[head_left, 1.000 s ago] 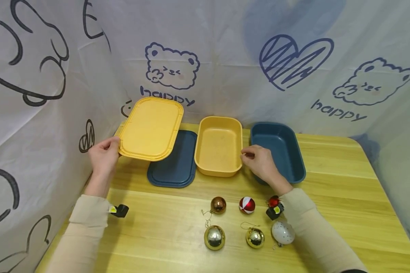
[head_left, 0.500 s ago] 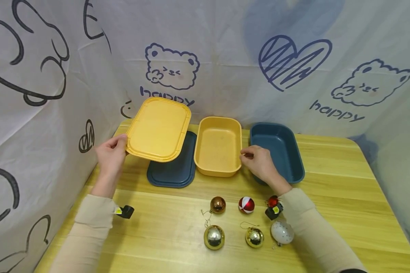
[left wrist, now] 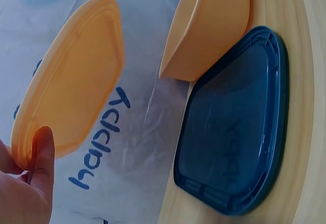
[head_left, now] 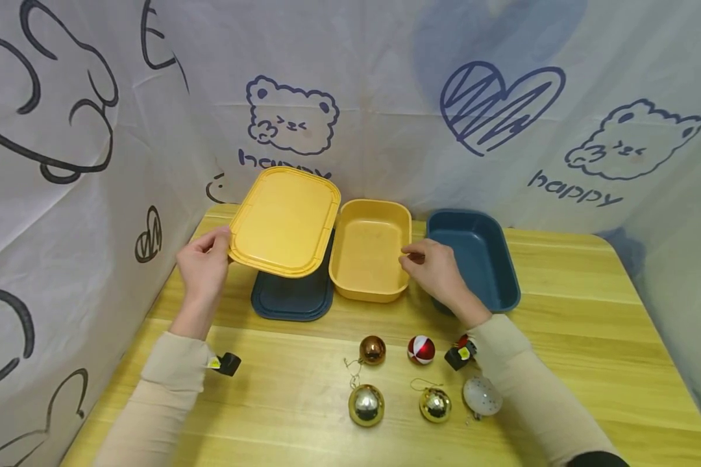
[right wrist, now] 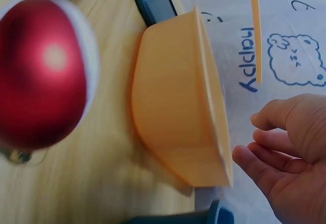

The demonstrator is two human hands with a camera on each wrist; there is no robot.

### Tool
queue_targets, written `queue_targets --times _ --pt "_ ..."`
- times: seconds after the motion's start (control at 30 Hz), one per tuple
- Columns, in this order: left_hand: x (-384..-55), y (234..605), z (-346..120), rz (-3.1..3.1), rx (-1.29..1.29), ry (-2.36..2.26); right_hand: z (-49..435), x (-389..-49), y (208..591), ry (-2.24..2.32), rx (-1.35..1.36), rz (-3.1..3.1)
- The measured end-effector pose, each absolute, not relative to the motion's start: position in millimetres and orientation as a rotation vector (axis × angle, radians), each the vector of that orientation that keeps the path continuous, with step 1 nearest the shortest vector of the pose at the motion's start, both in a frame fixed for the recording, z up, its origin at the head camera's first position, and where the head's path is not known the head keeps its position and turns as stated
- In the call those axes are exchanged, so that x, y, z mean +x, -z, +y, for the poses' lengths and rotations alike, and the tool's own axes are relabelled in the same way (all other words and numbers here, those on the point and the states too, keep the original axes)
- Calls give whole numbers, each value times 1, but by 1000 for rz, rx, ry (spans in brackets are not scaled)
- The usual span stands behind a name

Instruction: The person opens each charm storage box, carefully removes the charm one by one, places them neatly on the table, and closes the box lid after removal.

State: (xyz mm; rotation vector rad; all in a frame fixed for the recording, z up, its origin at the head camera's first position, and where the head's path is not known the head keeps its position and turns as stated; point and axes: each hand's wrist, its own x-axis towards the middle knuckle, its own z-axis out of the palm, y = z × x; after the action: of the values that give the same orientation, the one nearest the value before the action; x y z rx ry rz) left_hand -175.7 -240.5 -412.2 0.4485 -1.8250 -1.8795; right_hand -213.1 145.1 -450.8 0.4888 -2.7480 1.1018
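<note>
My left hand [head_left: 204,263] pinches the left edge of a yellow lid [head_left: 286,220], thumb on one face. The lid is raised, tilted, and overlaps a dark blue lid [head_left: 292,298] lying on the table. Beside that stands a yellow box [head_left: 370,253] with nothing in it. Over its right rim is my right hand [head_left: 435,269], fingers loosely bent and holding nothing; in the right wrist view, thumb and fingertips [right wrist: 244,155] are apart, just above the rim. A dark blue box [head_left: 481,259] stands to the right, partly hidden behind that hand.
Several Christmas baubles lie in front of the boxes: a brown one [head_left: 372,350], a red-and-white one [head_left: 422,350], gold ones, including this gold bauble [head_left: 366,405], and a white speckled one [head_left: 481,395]. A white cloth [head_left: 385,143] with drawings hangs behind the wooden table [head_left: 590,324].
My left hand has carried the yellow lid to the right, closer to the yellow box. The right hand has shifted slightly left over that box's rim. Boxes and baubles stay put.
</note>
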Motion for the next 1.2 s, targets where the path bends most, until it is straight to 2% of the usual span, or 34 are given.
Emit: queue_targets --times 0.57,1.2 --pt "-175 413 -210 -1864 385 1878 109 -215 425 -1235 586 -2658" --pt "-171 417 -193 -1858 348 1863 85 -217 420 -1299 579 -2624"
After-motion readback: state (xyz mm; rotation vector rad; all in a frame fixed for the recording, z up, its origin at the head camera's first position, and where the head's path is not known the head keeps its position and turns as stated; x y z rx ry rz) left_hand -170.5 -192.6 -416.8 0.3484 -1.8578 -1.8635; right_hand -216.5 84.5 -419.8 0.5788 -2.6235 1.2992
